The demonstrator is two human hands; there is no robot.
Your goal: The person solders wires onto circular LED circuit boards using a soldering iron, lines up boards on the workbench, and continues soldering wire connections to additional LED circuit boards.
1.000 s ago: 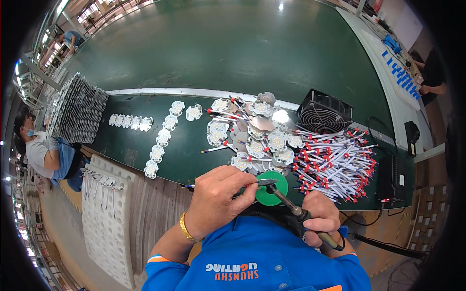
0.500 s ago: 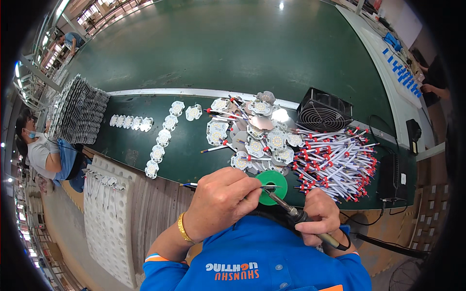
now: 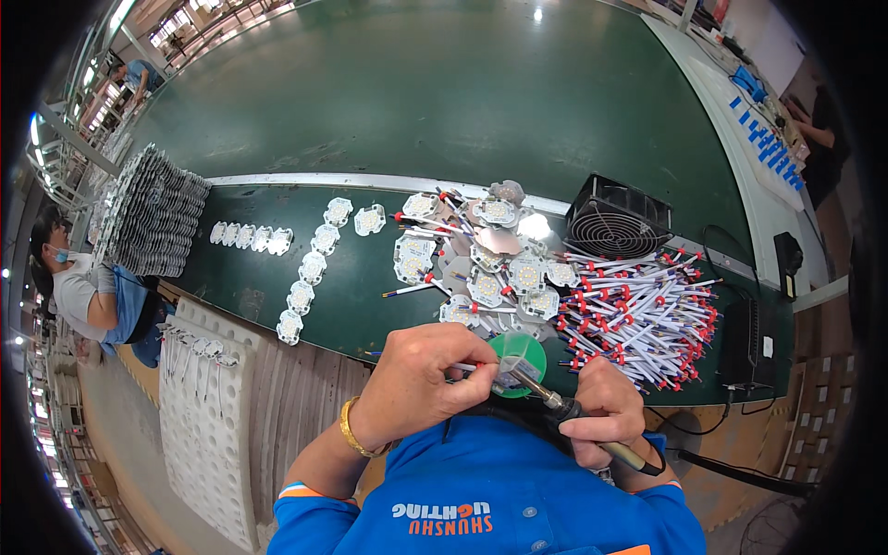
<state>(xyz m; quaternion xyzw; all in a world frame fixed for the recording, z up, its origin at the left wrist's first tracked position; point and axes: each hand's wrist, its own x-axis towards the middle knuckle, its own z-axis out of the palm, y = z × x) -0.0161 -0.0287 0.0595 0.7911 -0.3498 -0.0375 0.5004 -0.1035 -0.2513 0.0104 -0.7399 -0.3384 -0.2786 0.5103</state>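
Observation:
My left hand [image 3: 421, 375], wearing a gold bracelet, pinches a thin white wire lead [image 3: 465, 367]. One end of the lead shows between thumb and forefinger; its blue-tipped tail sticks out behind the hand. In my right hand [image 3: 606, 412] is a soldering iron [image 3: 566, 408], gripped by its handle, its metal tip slanting up and left toward the lead's end. Beneath the tip lies a green solder spool [image 3: 538, 355], partly veiled by pale smoke. Whether tip and lead touch I cannot tell. Just beyond is a heap of white LED boards [image 3: 525, 275].
Red-banded white wire leads [image 3: 638, 319] are piled right of the boards. A black fan [image 3: 618, 217] stands behind them. Boards form a column [image 3: 312, 268] and a short row [image 3: 250, 235] at left, near a tall board stack [image 3: 153, 213]. A co-worker [image 3: 83, 277] sits far left.
The lead's end in my left hand has drawn back left from the iron's tip. Smoke now rises over the spool. The right hand with the iron has shifted slightly left.

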